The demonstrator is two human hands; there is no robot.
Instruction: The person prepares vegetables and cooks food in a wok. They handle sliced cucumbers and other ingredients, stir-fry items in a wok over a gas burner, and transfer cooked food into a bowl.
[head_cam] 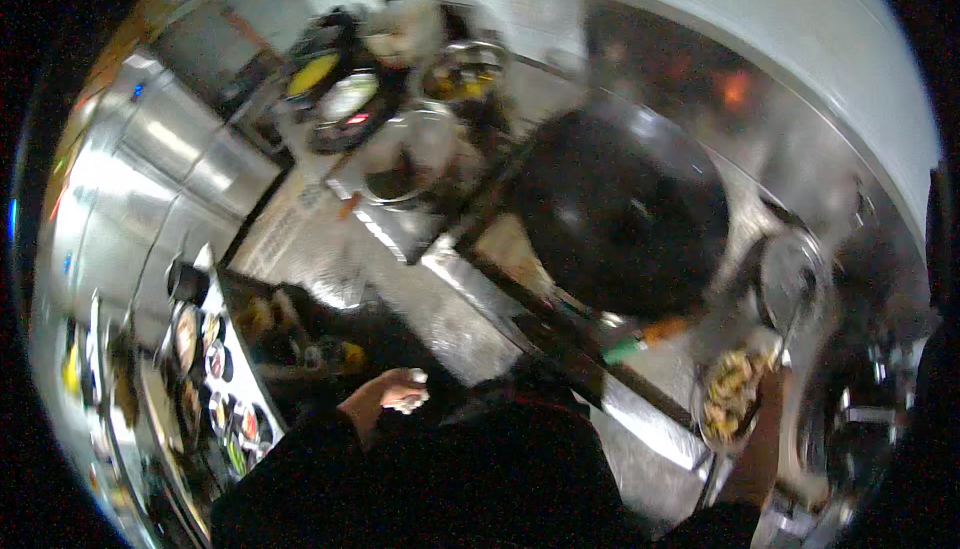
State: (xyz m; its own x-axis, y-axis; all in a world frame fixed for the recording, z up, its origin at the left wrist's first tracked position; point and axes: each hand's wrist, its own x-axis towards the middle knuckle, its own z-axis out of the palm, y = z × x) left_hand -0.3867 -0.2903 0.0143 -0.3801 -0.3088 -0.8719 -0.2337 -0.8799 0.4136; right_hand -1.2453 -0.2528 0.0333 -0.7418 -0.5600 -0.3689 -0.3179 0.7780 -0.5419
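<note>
My left hand (pixel 391 390) is closed around a crumpled white thing (pixel 412 391), perhaps a cloth, in front of my dark clothing. At the right, my right hand (pixel 776 378) is beside the rim of a bowl (pixel 705 436). Blur hides its fingers, so I cannot tell whether it grips the rim. Pale, yellowish pieces of food (pixel 731 395) fill the bowl. Ahead of me sits a large dark wok (pixel 622 211). Its handle, wrapped in orange and green (pixel 645 340), points towards me. A round metal pot (pixel 787 279) stands beyond the bowl.
Left of the wok are a metal pot (pixel 405 162), another metal container (pixel 465 72) and dark pans (pixel 315 76). A steel cabinet (pixel 169 144) stands at the left. Several small dishes of ingredients line a white counter (pixel 251 391). A steel edge (pixel 652 429) runs before me.
</note>
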